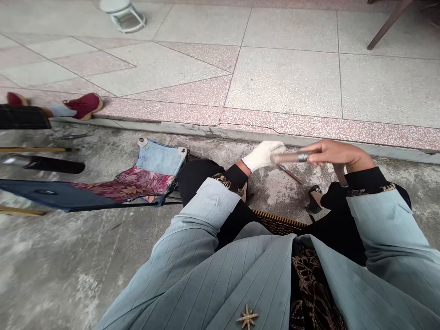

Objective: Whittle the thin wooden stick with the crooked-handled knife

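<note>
Edge of the woven seat [280, 224] is closest, then a slim brown rod [292, 175] just below the hands. Brown-handled tool [290, 157] is between them: bare right hand [333, 152] grips it by the silvery collar, white-gloved left hand [261, 156] is curled at the other end, too blurry to tell if it's holding on. I'd steady that end, and mind your knuckles on the kerb [240, 131] beyond.

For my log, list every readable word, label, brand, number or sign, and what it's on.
None can be read.
Brown tool in the right hand: blurred, so any marking is unreadable.
Round shoe ornament: too small to tell.
Floral fabric: pattern, no visible lettering.
</note>
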Tool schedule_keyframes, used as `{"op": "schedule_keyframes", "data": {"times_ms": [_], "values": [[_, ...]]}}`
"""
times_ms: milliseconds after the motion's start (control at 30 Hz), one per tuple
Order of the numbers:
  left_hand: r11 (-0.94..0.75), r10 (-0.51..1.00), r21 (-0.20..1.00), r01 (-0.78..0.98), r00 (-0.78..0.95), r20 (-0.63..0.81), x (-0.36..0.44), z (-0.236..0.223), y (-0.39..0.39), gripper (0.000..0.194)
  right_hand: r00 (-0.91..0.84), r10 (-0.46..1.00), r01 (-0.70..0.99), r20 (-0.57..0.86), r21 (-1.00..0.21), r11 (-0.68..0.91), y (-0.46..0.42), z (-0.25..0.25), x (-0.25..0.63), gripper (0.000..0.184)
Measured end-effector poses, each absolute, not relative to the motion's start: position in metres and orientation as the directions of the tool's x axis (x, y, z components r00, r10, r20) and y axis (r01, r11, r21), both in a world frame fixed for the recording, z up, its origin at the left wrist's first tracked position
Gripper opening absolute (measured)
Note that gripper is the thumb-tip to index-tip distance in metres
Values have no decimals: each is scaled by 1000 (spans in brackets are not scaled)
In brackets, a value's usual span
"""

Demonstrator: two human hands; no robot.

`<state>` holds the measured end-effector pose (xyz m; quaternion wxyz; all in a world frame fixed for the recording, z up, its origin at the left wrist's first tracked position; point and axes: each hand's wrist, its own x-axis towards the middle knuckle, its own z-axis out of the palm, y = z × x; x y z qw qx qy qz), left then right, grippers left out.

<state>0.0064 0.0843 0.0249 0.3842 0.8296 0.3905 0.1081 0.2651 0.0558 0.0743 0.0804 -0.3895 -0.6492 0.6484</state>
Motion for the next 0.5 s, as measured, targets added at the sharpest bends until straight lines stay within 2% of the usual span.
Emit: {"op": "schedule_keyframes", "data": {"times_ms": [133,200,300,400,500], "values": [[-430,699,747,507,711,-80,10,22,82,36,-460,823,116,-333,-942,-316,53,85,266,45],[-472,676,738,482,735,-47,12,22,80,35,-364,871,13,-330,-937,-349,52,86,260,42],[-502,656,702,506,751,-73,15,20,78,36,-270,899,-71,-346,-924,-377,54,82,253,43],[-575,636,603,554,765,-97,17,19,76,37,-159,920,-16,-359,-931,-366,59,72,252,47],[-622,625,537,569,775,-97,19,18,75,38,-38,941,258,-336,-913,-316,67,58,257,47]]}}
